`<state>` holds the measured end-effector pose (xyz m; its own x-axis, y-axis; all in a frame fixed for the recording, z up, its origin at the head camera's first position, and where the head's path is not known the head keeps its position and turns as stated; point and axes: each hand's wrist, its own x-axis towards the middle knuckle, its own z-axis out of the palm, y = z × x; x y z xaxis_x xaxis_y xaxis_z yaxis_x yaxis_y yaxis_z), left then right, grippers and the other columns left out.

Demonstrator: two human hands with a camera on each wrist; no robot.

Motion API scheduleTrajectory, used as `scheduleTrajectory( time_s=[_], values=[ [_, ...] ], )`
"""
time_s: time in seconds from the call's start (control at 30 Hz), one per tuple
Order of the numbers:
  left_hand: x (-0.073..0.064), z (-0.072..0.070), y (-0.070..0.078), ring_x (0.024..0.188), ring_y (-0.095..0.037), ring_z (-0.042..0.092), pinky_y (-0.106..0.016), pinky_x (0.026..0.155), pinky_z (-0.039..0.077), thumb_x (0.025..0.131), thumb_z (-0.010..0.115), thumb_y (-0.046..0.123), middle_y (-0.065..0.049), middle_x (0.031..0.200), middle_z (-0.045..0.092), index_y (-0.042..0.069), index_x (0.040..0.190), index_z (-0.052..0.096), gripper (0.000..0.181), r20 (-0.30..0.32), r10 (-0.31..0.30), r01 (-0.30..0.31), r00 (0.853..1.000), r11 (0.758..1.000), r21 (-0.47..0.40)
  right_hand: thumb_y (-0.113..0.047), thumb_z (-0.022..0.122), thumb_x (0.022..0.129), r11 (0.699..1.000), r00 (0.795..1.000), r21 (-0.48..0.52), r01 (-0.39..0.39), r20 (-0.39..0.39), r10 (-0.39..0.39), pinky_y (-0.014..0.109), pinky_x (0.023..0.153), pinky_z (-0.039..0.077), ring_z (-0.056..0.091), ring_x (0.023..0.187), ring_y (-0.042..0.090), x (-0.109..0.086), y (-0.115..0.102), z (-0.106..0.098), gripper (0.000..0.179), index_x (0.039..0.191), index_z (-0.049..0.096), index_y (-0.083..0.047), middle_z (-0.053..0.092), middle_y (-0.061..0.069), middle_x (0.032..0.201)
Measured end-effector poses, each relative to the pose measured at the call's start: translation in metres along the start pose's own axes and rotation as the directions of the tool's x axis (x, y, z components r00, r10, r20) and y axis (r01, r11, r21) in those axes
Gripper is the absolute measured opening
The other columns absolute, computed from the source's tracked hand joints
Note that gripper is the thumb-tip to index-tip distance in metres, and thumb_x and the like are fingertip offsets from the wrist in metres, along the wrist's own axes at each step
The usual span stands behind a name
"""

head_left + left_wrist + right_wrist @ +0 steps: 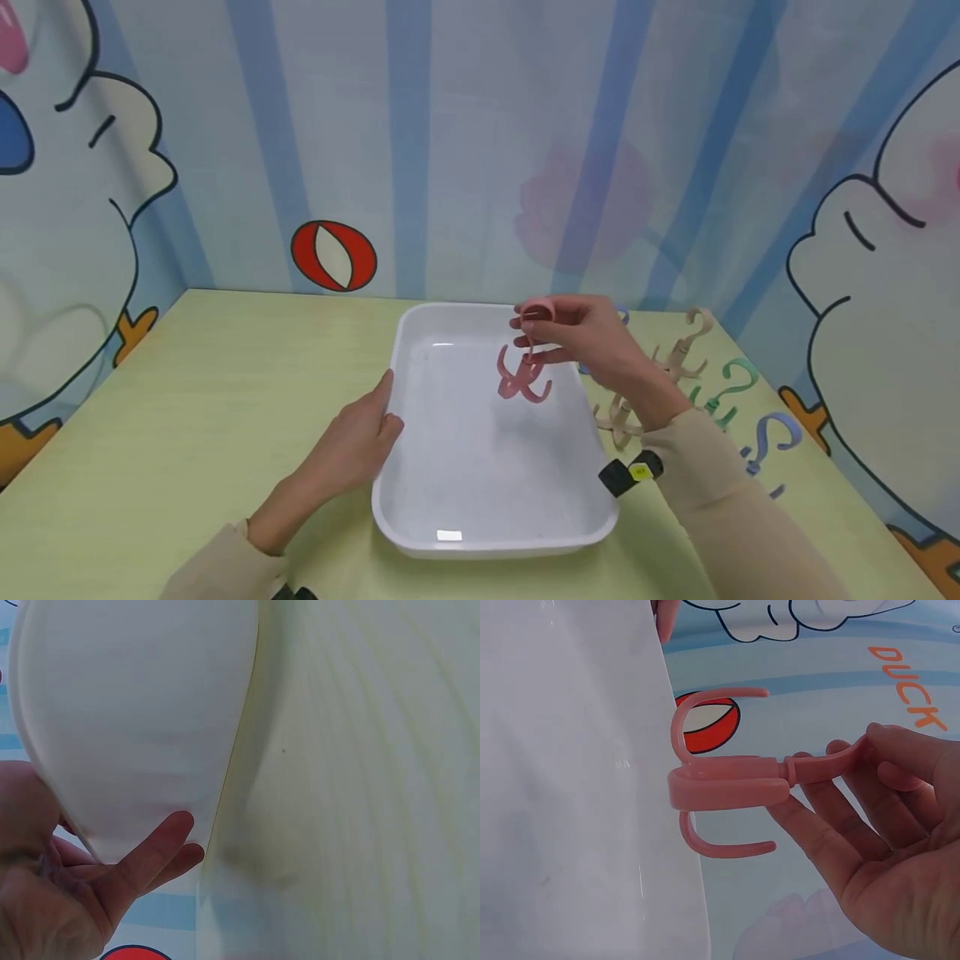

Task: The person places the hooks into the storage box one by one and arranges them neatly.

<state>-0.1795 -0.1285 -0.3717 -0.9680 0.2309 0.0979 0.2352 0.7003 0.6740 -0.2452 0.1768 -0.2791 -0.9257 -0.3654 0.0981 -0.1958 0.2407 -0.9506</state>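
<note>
My right hand (592, 337) pinches a pink multi-pronged hook (521, 379) by its curved top. The hook hangs over the inside of a white rectangular tray (450, 467), with its curled prongs low. In the right wrist view, the pink hook (727, 776) shows several prongs and a swivel neck, and the fingers (840, 825) lie along its stem. My left hand (360, 442) grips the tray's left rim. In the left wrist view, fingers (154, 851) of that hand lie against the tray's outer wall (142, 712).
Right of the tray, several similar hooks lie on the pale green table (225, 400): beige (681, 354), another beige one (618, 421) by the rim, green (723, 396) and blue (765, 446). A bluish piece shows partly behind my right hand. A printed cartoon backdrop (480, 150) stands behind.
</note>
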Motion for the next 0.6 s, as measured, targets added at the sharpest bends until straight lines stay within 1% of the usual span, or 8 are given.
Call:
scheduleTrajectory(
  time_s=[0.1, 0.17, 0.37, 0.47, 0.6],
  values=[
    [0.000, 0.000, 0.000, 0.119, -0.031, 0.061, -0.032, 0.077, 0.056, 0.103, 0.043, 0.010, -0.027, 0.167, 0.035, -0.009, 0.165, 0.019, 0.069, -0.001, -0.003, 0.003, 1.000, 1.000, -0.004, -0.011, 0.070, 0.101, 1.000, 1.000, -0.009, -0.007, -0.003, 0.007, 0.044, 0.089, 0.063, 0.076, 0.112, 0.033, 0.004, 0.001, 0.004, 0.032, 0.131, 0.070, -0.002, 0.075, 0.018, 0.126],
    [0.000, 0.000, 0.000, 0.122, -0.031, 0.062, -0.033, 0.079, 0.056, 0.103, 0.043, 0.010, -0.028, 0.167, 0.036, -0.009, 0.164, 0.019, 0.069, -0.001, -0.001, 0.001, 1.000, 1.000, -0.005, -0.012, 0.070, 0.100, 1.000, 1.000, -0.010, -0.006, -0.002, 0.006, 0.044, 0.089, 0.063, 0.076, 0.112, 0.033, 0.007, 0.002, 0.006, 0.033, 0.132, 0.070, -0.001, 0.075, 0.018, 0.126],
    [-0.001, 0.001, -0.001, 0.117, -0.030, 0.062, -0.032, 0.077, 0.056, 0.103, 0.043, 0.010, -0.027, 0.167, 0.036, -0.009, 0.164, 0.019, 0.069, -0.003, 0.002, -0.002, 1.000, 1.000, -0.009, -0.012, 0.070, 0.100, 1.000, 1.000, 0.003, -0.003, -0.001, 0.003, 0.045, 0.090, 0.062, 0.076, 0.112, 0.034, 0.015, 0.005, 0.012, 0.037, 0.135, 0.068, 0.001, 0.076, 0.018, 0.126],
    [-0.001, 0.001, -0.001, 0.114, -0.029, 0.063, -0.031, 0.075, 0.056, 0.103, 0.044, 0.010, -0.027, 0.166, 0.037, -0.010, 0.164, 0.020, 0.068, -0.007, 0.004, -0.004, 1.000, 1.000, -0.013, -0.011, 0.070, 0.100, 1.000, 1.000, 0.015, -0.010, -0.001, 0.010, 0.045, 0.090, 0.062, 0.075, 0.113, 0.037, 0.018, 0.005, 0.016, 0.038, 0.136, 0.067, 0.002, 0.076, 0.018, 0.125],
    [-0.001, 0.001, -0.001, 0.113, -0.030, 0.063, -0.031, 0.074, 0.056, 0.103, 0.044, 0.010, -0.028, 0.166, 0.037, -0.010, 0.164, 0.019, 0.069, -0.010, 0.007, -0.007, 1.000, 1.000, -0.021, -0.010, 0.070, 0.100, 1.000, 1.000, 0.022, -0.014, 0.000, 0.014, 0.046, 0.090, 0.063, 0.075, 0.112, 0.036, 0.025, 0.005, 0.022, 0.036, 0.134, 0.068, 0.002, 0.076, 0.018, 0.125]
  ],
)
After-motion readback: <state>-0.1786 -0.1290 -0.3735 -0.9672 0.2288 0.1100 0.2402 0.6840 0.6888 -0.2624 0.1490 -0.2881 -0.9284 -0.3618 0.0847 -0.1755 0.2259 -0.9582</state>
